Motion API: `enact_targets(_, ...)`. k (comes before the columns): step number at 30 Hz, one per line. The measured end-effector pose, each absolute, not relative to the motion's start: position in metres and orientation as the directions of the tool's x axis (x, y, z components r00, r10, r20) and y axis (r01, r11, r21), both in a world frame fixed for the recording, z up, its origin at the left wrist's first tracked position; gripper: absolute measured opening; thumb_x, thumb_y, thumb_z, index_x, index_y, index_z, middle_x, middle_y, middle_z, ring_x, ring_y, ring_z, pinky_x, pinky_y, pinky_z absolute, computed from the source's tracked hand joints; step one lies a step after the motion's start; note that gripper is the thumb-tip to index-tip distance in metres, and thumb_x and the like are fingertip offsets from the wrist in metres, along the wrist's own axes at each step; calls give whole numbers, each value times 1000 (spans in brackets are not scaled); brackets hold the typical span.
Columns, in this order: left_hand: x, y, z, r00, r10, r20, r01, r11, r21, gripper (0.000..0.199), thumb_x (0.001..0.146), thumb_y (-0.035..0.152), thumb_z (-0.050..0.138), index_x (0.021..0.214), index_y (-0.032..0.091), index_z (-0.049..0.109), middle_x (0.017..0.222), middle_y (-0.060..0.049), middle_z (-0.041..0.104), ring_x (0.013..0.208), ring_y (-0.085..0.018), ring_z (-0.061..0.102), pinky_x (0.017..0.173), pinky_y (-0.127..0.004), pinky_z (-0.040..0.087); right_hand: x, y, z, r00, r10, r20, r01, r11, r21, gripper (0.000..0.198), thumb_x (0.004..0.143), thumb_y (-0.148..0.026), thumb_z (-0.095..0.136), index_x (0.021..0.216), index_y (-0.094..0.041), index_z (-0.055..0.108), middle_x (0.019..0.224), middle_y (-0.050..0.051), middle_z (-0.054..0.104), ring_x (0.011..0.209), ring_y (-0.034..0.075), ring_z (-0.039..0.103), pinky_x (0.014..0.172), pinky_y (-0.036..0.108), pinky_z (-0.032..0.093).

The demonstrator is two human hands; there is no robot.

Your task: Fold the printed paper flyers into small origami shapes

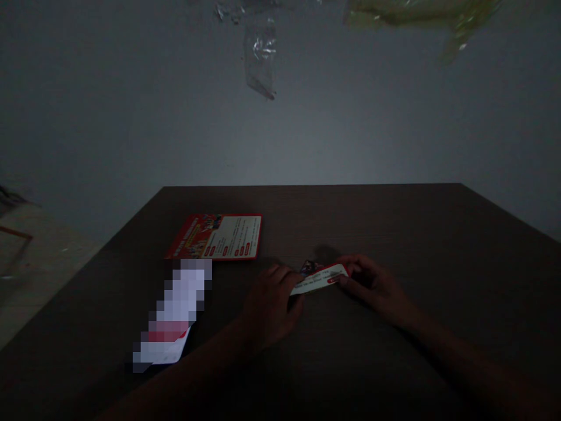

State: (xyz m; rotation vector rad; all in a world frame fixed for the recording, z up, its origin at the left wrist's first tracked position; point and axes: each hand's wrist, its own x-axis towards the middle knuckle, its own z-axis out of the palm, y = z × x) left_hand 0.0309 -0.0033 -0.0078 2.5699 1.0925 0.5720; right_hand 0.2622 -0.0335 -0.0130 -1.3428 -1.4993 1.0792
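Between my two hands is a folded red-and-white printed leaflet (319, 280), low over the dark table. My left hand (274, 301) grips its left end, thumb below and fingers on top. At the right end, my right hand (370, 283) pinches the red edge between thumb and fingers. A small dark picture shows on the part behind the white strip. Left of my hands lies a flat pile of similar red-and-white leaflets (219, 237), printed with text and figures. It is too dim to read the print.
A phone with a lit, blurred-out screen (175, 316) lies on the table's left side, close to my left forearm. The wooden table (372, 216) reaches back to a grey wall (333, 128). Clear plastic (260, 58) and yellowish tape (403, 14) hang on the wall.
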Motion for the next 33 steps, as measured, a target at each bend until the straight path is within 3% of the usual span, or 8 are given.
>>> enact_targets(7,32,-3,-7,654,718,238,558,-671,488,30,79,19,58,109,19,57,104,-7,60,96,-23,53,83,-37,45,262,-34,-20,-149,986,78,246,113,-962,36,79,-28,65,110,-25,49,102,4,67,91,19,64,82,35,52)
enact_targets(17,32,-5,-10,658,727,195,530,-631,567,32,77,17,63,108,22,57,102,-5,59,93,-21,54,81,-35,44,260,-34,-17,-134,990,49,206,76,-976,38,82,-29,62,115,-24,44,103,6,67,92,19,66,82,34,53)
enact_targets(28,32,-4,-10,510,838,196,554,-494,670,45,71,11,66,113,22,52,106,-4,54,91,-19,56,77,-32,49,264,-34,-18,-117,989,89,365,127,-922,29,85,-31,59,113,-25,52,97,4,69,86,19,66,75,32,54)
enact_targets(33,32,-3,-15,459,874,161,559,-425,712,47,73,14,65,116,24,50,94,-1,59,81,-17,57,71,-30,48,267,-33,-22,-86,989,123,431,148,-890,30,84,-30,60,112,-25,54,97,3,68,85,19,65,74,33,54)
